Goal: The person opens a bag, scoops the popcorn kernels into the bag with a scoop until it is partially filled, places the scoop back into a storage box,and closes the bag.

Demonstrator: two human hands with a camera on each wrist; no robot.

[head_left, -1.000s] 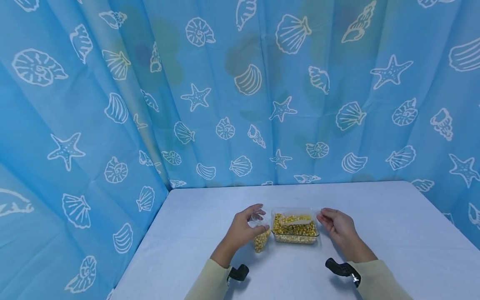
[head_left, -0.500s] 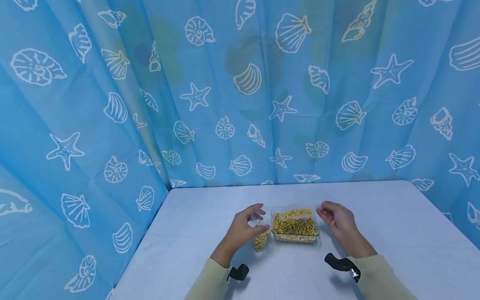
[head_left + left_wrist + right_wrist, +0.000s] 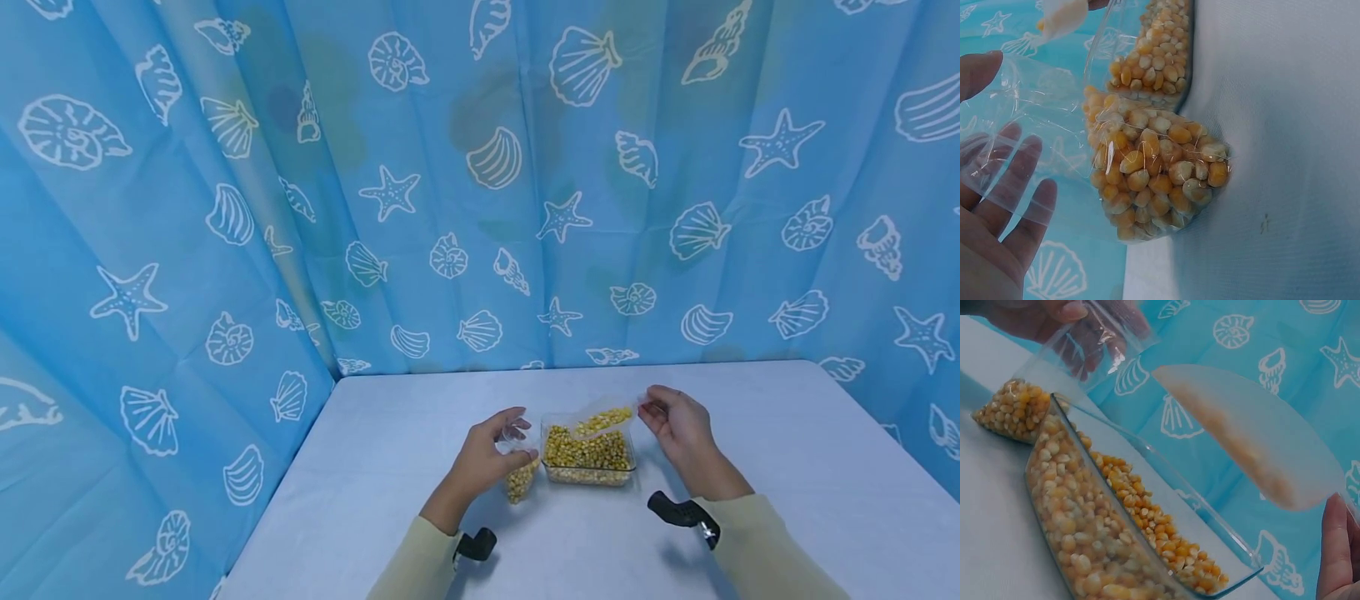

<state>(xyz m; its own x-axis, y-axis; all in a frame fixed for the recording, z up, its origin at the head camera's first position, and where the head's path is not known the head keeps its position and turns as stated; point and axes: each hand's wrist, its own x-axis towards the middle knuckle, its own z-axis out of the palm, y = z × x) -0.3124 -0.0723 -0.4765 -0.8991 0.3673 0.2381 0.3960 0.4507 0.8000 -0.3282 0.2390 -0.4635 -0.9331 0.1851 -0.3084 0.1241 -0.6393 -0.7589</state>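
My left hand (image 3: 483,458) holds a clear plastic bag (image 3: 1054,109) by its upper part, thumb on one side and spread fingers showing through the plastic. Corn kernels (image 3: 1154,162) fill the bag's lower end, which hangs beside a clear, straight-walled container (image 3: 588,469) of more kernels. With its fingertips my right hand (image 3: 678,429) pinches the end of a translucent scoop (image 3: 1260,425). The scoop carries a load of kernels, visible through its wall, and is raised over the container's far right side.
Container and bag are on a table with a white cloth (image 3: 420,408). A blue curtain (image 3: 450,208) with white shell prints stands behind and to the left. Black wrist mounts (image 3: 678,508) jut from both sleeves.
My right hand has lifted the scoop out of the kernels, up and away from me, and it now carries kernels. My left hand and the bag have stayed put.
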